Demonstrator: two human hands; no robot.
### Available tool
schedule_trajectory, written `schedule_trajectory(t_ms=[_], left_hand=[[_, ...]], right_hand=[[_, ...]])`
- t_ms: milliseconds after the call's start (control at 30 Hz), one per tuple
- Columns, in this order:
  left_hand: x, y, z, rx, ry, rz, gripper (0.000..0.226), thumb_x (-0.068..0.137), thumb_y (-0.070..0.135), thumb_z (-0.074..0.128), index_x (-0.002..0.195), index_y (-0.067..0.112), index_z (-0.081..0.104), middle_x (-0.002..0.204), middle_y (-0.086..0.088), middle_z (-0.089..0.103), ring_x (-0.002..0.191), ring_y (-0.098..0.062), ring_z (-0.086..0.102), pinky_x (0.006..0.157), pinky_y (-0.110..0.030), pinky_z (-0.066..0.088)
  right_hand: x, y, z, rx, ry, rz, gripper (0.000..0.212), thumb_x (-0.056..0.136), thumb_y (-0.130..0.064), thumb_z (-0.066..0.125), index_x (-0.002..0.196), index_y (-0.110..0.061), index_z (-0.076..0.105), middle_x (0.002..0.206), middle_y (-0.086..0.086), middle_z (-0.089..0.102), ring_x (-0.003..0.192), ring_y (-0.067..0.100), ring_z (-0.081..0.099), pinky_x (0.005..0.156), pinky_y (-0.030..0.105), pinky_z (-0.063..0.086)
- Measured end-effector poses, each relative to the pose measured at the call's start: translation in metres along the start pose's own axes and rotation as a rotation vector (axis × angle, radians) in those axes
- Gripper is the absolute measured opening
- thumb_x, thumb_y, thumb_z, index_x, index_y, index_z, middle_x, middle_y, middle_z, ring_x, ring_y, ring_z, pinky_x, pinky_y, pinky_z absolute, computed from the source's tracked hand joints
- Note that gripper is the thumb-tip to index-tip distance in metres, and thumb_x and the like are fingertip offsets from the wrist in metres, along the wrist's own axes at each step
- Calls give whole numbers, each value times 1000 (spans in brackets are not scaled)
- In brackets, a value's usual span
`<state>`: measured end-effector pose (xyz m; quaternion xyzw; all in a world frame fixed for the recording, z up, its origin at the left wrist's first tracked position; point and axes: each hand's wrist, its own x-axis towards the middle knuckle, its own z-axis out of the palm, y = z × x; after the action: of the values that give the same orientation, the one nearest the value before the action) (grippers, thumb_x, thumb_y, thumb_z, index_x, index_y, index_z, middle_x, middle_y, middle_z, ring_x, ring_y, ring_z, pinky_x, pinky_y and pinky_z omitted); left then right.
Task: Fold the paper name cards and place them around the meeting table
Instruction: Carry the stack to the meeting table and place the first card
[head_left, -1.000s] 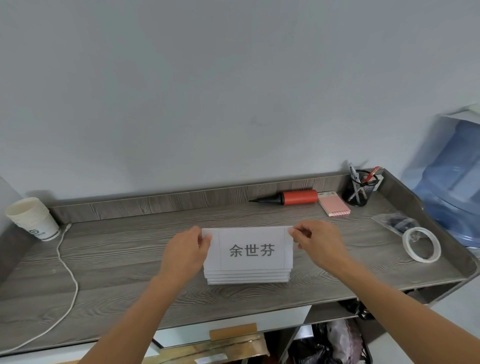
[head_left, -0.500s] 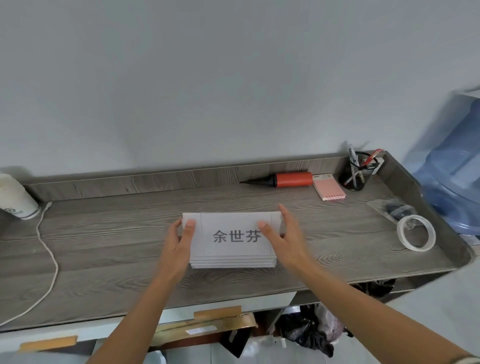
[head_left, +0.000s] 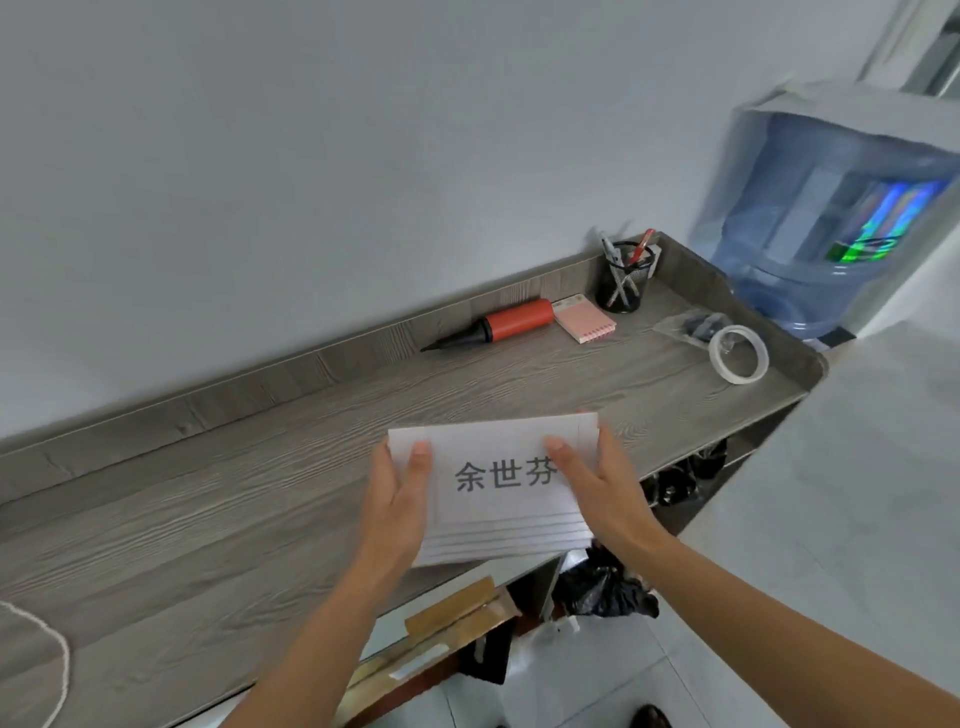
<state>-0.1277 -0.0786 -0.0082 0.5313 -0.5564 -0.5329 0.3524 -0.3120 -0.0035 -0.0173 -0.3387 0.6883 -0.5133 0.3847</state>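
Observation:
A stack of several white paper name cards (head_left: 496, 493), the top one printed with three dark characters, is held between both hands over the front edge of the grey wooden desk (head_left: 218, 509). My left hand (head_left: 397, 499) grips the stack's left side, thumb on top. On the right side is my right hand (head_left: 597, 493), its thumb lying over the last character. The stack's lower edge juts past the desk's front edge. Whether the stack still touches the desk is unclear.
At the desk's back lie a red and black hand pump (head_left: 498, 325), a pink notepad (head_left: 584, 319) and a black pen cup (head_left: 623, 283). A tape roll (head_left: 737, 353) and a plastic bag (head_left: 693, 325) sit at the right end. A blue water jug (head_left: 831, 218) stands beyond it. A white cord (head_left: 47, 654) lies at the left.
Both hands have taken the stack by its sides and drawn it toward the desk's front edge. The view has swung to the right and tilted; the paper cup at the left has left the frame.

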Motion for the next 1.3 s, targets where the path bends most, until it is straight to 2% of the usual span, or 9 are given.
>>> schedule_trajectory(t_ms=[100, 167, 433, 700, 800, 867, 967, 1133, 1300], left_hand=[[-22, -4, 16, 39, -147, 13, 14, 95, 45, 43, 106, 36, 46, 103, 5, 64, 90, -11, 65, 74, -34, 55], [-37, -9, 33, 99, -233, 14, 21, 94, 49, 43, 110, 36, 46, 106, 4, 63, 94, -13, 64, 81, -39, 55], [-122, -25, 121, 160, -593, -4, 28, 96, 43, 44, 119, 28, 48, 110, 3, 64, 99, -13, 63, 89, -41, 53], [-272, -48, 220, 303, -1022, 19, 29, 95, 38, 50, 121, 27, 50, 113, 7, 64, 105, -10, 62, 95, -40, 51], [-332, -59, 259, 376, -1163, 48, 16, 93, 37, 54, 109, 32, 54, 110, 10, 65, 105, -10, 62, 94, -36, 49], [-373, -63, 287, 399, -1253, 75, 14, 93, 33, 55, 106, 27, 55, 106, 12, 64, 101, -5, 61, 85, -25, 48], [-427, -63, 328, 455, -1414, 101, 14, 94, 32, 53, 107, 26, 53, 104, 15, 62, 94, 4, 58, 70, -13, 43], [-500, -73, 408, 560, -1599, 157, 14, 92, 31, 58, 104, 24, 58, 108, 2, 69, 99, -11, 65, 85, -30, 51], [-582, -74, 501, 638, -1817, 213, 17, 93, 33, 56, 105, 20, 57, 104, 1, 69, 96, -14, 67, 82, -32, 53]], right_hand=[[-36, 10, -31, -23, 112, 69, 40, 88, -44, 60, 122, -26, 48, 108, 0, 66, 97, 16, 67, 85, 40, 57], [-62, 18, -52, -62, 197, 85, 39, 88, -43, 60, 123, -28, 48, 109, -2, 66, 97, 16, 66, 86, 41, 56], [-190, 69, -139, -10, 492, 229, 35, 89, -40, 61, 120, -37, 45, 108, -4, 65, 95, 15, 66, 85, 43, 57], [-379, 141, -219, 109, 839, 389, 49, 87, -42, 63, 130, -28, 45, 110, -4, 67, 97, 16, 66, 88, 44, 56], [-450, 165, -242, 164, 962, 445, 48, 87, -41, 63, 130, -27, 46, 110, -6, 67, 94, 11, 68, 83, 35, 57], [-494, 176, -256, 229, 1048, 447, 38, 89, -35, 63, 123, -24, 50, 102, -9, 69, 82, 3, 69, 69, 21, 56], [-547, 191, -281, 311, 1181, 471, 33, 89, -30, 64, 119, -23, 52, 99, -8, 70, 80, 3, 70, 63, 18, 54], [-609, 223, -322, 441, 1384, 496, 36, 87, -31, 66, 120, -26, 51, 104, -4, 71, 88, 11, 72, 78, 37, 60], [-656, 247, -373, 553, 1618, 497, 35, 89, -25, 65, 121, -24, 50, 102, 0, 71, 83, 11, 73, 69, 30, 60]])
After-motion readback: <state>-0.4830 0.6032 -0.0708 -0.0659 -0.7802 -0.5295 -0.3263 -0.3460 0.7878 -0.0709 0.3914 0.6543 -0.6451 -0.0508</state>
